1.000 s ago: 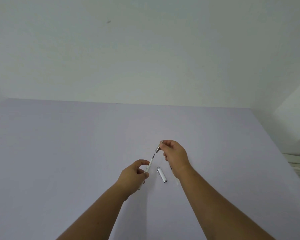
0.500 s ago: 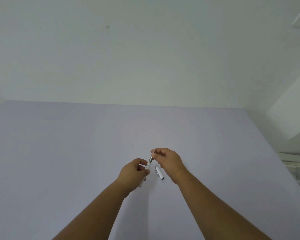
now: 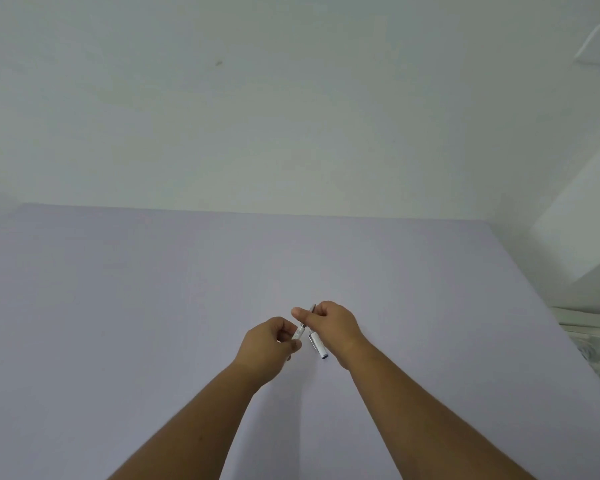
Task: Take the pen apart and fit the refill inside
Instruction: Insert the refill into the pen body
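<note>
My left hand [image 3: 267,344] grips the white pen barrel [image 3: 298,332], which slants up to the right above the table. My right hand [image 3: 329,322] pinches the pen's grey front piece [image 3: 311,309] at the barrel's upper end; the tip pokes out above my fingers. The refill is hidden, apparently inside the barrel. The white pen cap [image 3: 318,345] lies on the lilac table [image 3: 153,306] just below my right hand, between the two wrists.
A plain white wall rises behind the table's far edge. Off the table's right edge sits white clutter [image 3: 589,336] on a lower level, and a white box-like surface [image 3: 582,237] stands at the right.
My hands have come together: the long stretch of refill seen between them a second ago has slid into the barrel, and my right hand now sits almost against my left.
</note>
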Demonstrator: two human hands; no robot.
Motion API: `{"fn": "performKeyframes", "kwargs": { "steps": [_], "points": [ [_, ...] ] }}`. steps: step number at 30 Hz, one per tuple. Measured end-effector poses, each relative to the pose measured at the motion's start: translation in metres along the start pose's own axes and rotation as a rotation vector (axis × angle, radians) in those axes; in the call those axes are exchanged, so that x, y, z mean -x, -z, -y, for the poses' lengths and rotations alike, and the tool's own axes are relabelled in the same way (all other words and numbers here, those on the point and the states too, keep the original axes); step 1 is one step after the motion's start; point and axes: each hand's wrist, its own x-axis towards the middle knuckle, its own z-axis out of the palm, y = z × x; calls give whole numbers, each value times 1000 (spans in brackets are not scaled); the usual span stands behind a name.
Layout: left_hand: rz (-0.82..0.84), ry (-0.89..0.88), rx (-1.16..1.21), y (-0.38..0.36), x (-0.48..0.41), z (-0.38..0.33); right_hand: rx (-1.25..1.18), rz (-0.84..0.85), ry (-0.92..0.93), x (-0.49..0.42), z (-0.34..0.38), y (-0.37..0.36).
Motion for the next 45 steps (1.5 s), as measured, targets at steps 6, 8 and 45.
{"fn": "performKeyframes", "kwargs": {
  "steps": [6, 8, 45],
  "points": [
    [-13, -12, -9, 2, -1, -3, -67, 35, 9, 1, 1, 1],
    [-8, -21, -13, 1, 0, -4, -29, 1, -32, 1, 3, 0],
    [-21, 10, -44, -2, -6, -11, -61, 54, -53, -6, 3, 9]
  ]
}}
